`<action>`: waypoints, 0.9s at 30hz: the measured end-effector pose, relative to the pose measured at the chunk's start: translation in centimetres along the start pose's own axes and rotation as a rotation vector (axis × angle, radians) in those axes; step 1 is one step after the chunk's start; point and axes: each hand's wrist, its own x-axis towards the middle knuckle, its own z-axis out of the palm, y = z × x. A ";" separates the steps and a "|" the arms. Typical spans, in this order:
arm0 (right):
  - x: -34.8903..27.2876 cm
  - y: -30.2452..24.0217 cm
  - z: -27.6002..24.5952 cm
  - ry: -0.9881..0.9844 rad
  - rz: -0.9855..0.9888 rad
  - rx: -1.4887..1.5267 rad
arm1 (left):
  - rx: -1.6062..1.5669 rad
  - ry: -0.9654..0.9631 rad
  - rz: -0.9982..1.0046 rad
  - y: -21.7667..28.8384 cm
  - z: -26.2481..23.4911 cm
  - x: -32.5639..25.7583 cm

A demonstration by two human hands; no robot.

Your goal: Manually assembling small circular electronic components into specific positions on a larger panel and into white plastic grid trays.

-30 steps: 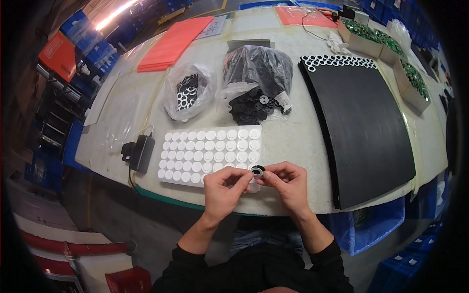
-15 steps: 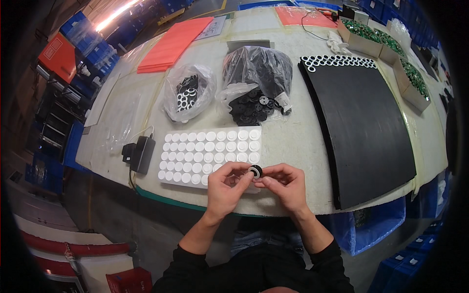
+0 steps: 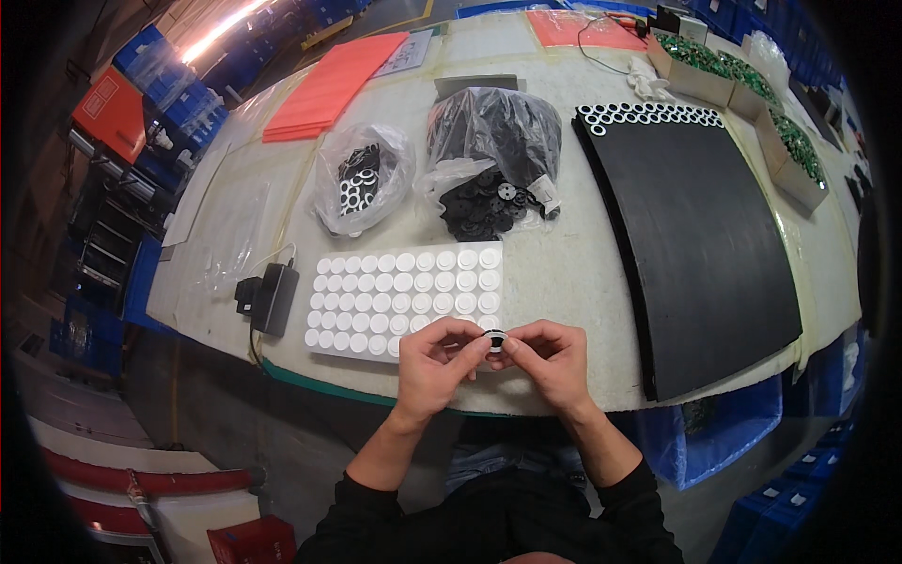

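Observation:
Between both thumbs and fingertips, a small black-and-white ring (image 3: 495, 341) is pinched close to the table's front edge. My left hand (image 3: 434, 365) grips it from one side and my right hand (image 3: 548, 361) from the other. Beside and partly behind my left hand lies a white tray (image 3: 318, 349) with rows of round white caps (image 3: 382, 303). Farther back, a clear bag (image 3: 395, 202) holds more black-and-white rings (image 3: 354, 193). To its right, black round discs (image 3: 477, 211) spill from a larger plastic bag (image 3: 493, 132).
At right, a stack of black sheets (image 3: 700, 254) carries rows of rings (image 3: 648, 117) along its far end. Boxes of green circuit boards (image 3: 794, 155) stand beyond it. A black power adapter (image 3: 274, 299) and red-orange sheets (image 3: 334, 85) lie on the left. A blue bin (image 3: 719, 437) sits below the edge.
The ring has turned in my fingers, so its white face now shows tilted upward. My right thumb has shifted up to its edge. The trays and bags stay put.

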 end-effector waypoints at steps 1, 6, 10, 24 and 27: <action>0.0 0.0 0.0 -0.001 -0.006 -0.014 | -0.005 -0.034 0.024 -0.1 -0.3 0.0; 0.0 0.2 -0.2 -0.012 -0.035 -0.003 | 0.006 -0.075 0.032 -0.6 -0.7 -0.1; 0.0 0.1 -0.3 -0.033 -0.007 0.033 | -0.037 -0.095 0.043 -0.6 -0.6 -0.2; -0.2 0.4 -0.5 -0.066 -0.008 0.023 | -0.077 -0.106 0.053 -1.4 -0.8 -0.2; -0.3 0.6 -0.7 -0.084 -0.013 0.017 | -0.075 -0.102 0.030 -1.1 -0.3 -0.2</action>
